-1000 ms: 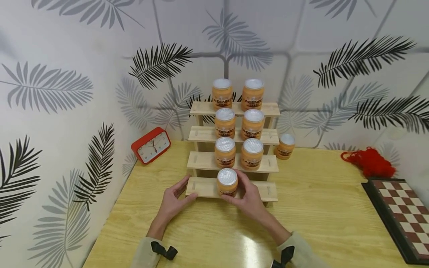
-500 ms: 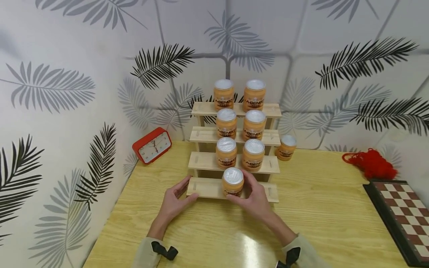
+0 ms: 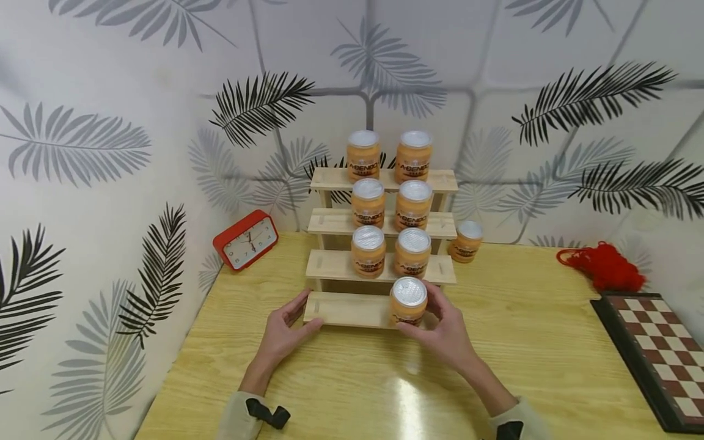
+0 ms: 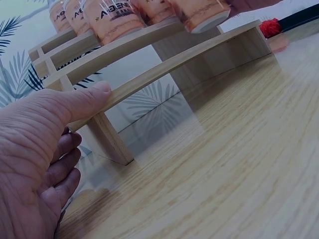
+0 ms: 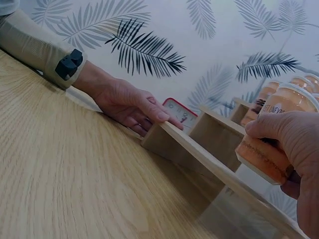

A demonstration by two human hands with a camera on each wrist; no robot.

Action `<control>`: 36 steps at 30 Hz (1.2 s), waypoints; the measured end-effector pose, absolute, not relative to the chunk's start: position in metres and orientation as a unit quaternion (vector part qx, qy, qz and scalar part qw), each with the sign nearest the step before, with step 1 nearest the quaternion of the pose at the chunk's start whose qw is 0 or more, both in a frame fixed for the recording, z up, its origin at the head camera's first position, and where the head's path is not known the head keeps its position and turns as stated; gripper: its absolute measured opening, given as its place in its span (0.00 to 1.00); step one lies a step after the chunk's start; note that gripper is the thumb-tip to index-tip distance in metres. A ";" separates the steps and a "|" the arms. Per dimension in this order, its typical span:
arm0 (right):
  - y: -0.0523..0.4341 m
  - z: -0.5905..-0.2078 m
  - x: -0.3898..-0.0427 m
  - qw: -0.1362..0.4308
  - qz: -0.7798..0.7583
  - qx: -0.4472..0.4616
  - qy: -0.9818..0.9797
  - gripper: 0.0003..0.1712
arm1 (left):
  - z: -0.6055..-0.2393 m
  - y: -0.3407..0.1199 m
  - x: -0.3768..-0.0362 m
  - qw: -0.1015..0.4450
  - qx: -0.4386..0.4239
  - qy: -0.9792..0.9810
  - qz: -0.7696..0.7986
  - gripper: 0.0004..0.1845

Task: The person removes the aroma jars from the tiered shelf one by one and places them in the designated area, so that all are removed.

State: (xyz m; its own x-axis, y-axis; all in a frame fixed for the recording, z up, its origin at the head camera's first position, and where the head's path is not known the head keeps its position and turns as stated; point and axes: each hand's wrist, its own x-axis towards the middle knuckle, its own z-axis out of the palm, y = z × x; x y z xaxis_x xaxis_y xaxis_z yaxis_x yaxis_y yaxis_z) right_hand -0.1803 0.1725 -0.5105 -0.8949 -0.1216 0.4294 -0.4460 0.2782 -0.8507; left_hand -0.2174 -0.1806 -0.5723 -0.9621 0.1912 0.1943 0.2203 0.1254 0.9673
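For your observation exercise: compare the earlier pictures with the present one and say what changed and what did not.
The right hand slid the jar it grips rightward along the bottom step. The left hand kept touching the step's left end; the other jars stayed put.

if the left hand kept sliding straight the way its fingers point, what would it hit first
Probably the jar held by the right hand. The left hand points rightward along the lowest shelf, already touching its left end; depth is uncertain.
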 end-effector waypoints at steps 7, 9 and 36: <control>0.196 -0.505 -0.175 0.164 0.563 0.165 -0.793 0.49 | -0.571 -0.181 -0.216 0.007 -0.134 -0.752 -0.645 0.40; 0.203 -0.504 -0.174 0.171 0.559 0.161 -0.796 0.48 | -0.570 -0.181 -0.216 0.007 -0.135 -0.752 -0.645 0.40; 0.282 -0.506 -0.185 0.239 0.554 0.063 -0.795 0.48 | -0.569 -0.180 -0.216 0.008 -0.133 -0.750 -0.648 0.39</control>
State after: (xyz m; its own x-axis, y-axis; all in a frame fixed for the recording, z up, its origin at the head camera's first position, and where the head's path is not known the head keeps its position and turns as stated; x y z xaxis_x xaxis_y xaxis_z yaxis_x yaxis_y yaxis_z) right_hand -0.1847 0.2819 -0.5055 -0.8773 0.1644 0.4509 -0.3659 0.3787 -0.8501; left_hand -0.2158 -0.1804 -0.5686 -0.9646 0.1892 0.1837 0.2092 0.1253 0.9698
